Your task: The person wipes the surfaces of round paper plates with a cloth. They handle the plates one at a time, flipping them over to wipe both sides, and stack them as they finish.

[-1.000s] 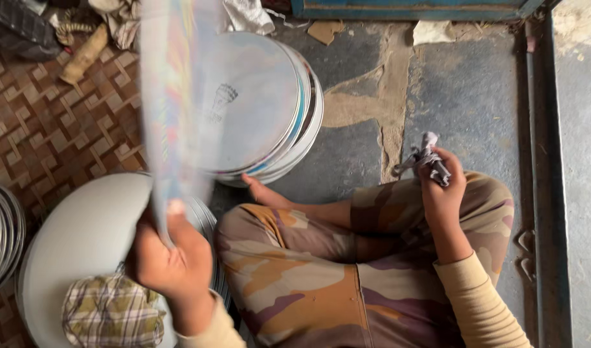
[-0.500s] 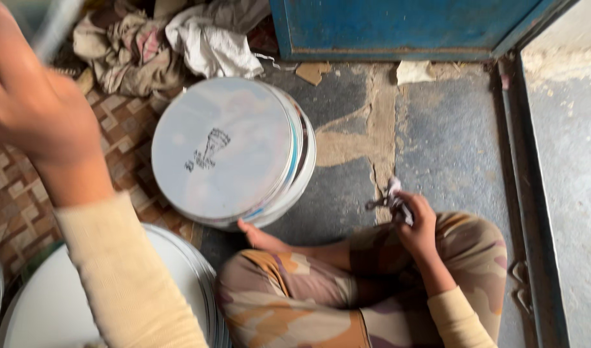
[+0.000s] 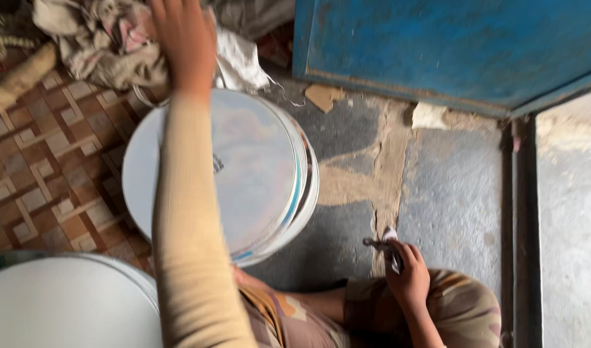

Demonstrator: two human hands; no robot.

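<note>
Over the stack of round metal plates (image 3: 257, 187), left hand (image 3: 183, 38) reaches into the rag pile (image 3: 108, 38), grip hidden; right hand (image 3: 405, 274) clutches a small cloth-wrapped tool (image 3: 384, 248). Stacking looks unfinished.

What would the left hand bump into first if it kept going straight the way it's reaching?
Probably the heap of crumpled cloth: the left hand already reaches over it, though depth is unclear.

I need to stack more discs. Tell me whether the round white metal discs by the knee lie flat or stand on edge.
Flat. The round white metal discs lie stacked face up on the floor, rims showing along the right side.
</note>
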